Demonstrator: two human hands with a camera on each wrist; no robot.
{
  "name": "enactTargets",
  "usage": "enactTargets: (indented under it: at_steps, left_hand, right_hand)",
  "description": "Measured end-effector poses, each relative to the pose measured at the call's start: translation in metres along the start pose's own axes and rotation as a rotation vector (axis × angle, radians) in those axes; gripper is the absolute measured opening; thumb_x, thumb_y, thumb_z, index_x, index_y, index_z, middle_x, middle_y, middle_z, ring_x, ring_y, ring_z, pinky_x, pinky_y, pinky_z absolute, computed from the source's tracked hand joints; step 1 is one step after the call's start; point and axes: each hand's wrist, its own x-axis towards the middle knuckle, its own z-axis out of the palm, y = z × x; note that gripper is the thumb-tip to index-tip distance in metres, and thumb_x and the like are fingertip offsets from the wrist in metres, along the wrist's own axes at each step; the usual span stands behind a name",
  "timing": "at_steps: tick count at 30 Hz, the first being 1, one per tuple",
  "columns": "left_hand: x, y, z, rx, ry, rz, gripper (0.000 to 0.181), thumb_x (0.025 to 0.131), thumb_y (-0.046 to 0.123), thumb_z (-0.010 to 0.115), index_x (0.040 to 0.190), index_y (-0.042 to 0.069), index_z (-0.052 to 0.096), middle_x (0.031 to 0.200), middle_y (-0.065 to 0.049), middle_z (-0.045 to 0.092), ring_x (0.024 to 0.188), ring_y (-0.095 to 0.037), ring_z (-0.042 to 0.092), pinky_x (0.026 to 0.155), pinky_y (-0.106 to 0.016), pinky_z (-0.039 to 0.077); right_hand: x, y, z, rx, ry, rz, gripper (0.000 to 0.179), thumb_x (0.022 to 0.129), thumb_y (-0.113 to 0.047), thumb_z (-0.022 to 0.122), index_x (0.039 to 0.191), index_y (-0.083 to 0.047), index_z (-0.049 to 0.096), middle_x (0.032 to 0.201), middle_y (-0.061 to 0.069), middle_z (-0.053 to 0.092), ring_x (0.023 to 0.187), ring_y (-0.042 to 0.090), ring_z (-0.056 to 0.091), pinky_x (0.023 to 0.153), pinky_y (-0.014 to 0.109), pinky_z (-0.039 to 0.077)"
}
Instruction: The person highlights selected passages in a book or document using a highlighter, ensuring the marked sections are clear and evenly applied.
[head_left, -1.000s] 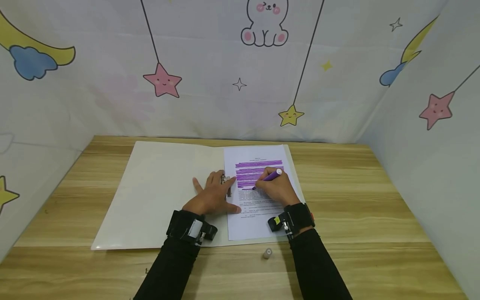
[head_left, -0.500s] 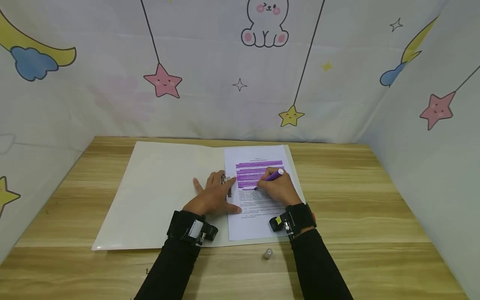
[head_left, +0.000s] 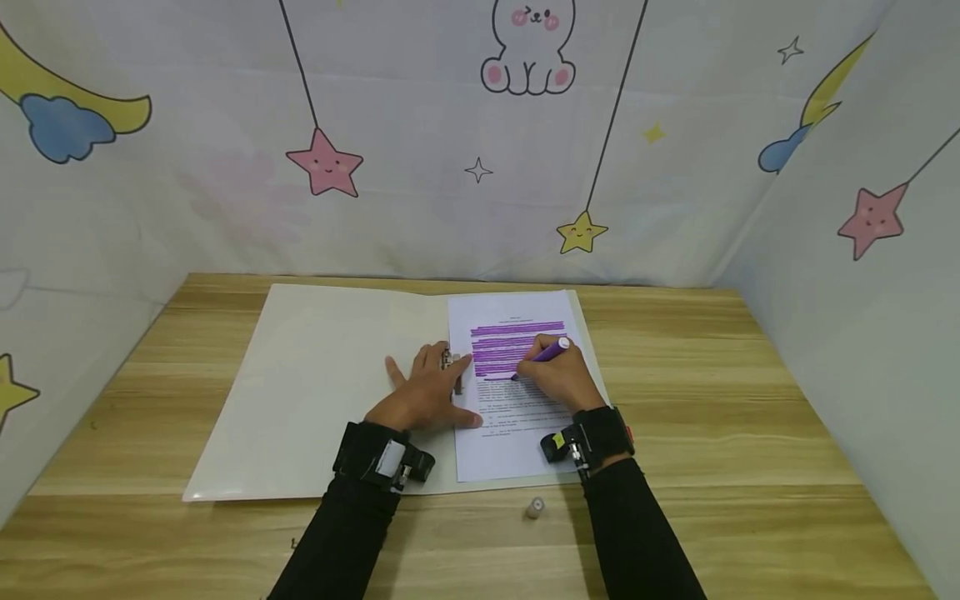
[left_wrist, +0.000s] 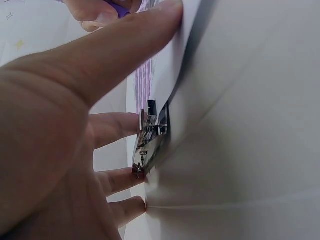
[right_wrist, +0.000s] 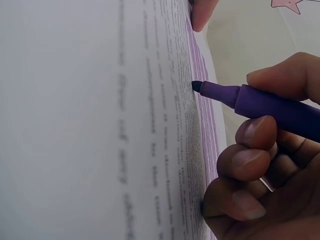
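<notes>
Purple marker point(right_wrist: 280, 112): over the right half of the open folder point(head_left: 322, 375), tip at the sheet point(head_left: 495, 458), by the lowest purple line. Probably light and stiff, its smooth barrel slightly slippery; best held low on the barrel, behind the tip.
Right hand point(head_left: 561, 379): thumb and fingers pinch the marker's barrel.
Left hand point(head_left: 423, 392): fingers spread apart, thumb on the sheet near its left edge, other fingertips around the metal clip point(left_wrist: 150, 135).
Sheet: likely thin and easily creased; best steadied flat near an edge.
Small grey cap point(head_left: 535, 507): on the table point(head_left: 750, 433), just off the folder's near edge; likely light, apt to roll.
</notes>
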Motion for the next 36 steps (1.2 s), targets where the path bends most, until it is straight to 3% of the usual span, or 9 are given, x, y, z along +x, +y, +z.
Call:
enactTargets:
  at_steps: [36]
  left_hand:
    - [0.0003,-0.0004,0.0007,-0.01,0.014,0.011,0.095,0.078,0.052,0.083,0.156,0.021,0.039,0.161,-0.02,0.018,0.147,-0.042,0.013,0.102,-0.08,-0.007]
  right_hand:
    - [0.0007,0.0055,-0.0099,-0.017,0.006,0.001,0.018,0.078,-0.01,0.074,0.072,-0.01,0.057,0.077,0.005,0.059,0.069,0.022,0.052,0.053,0.03,0.033]
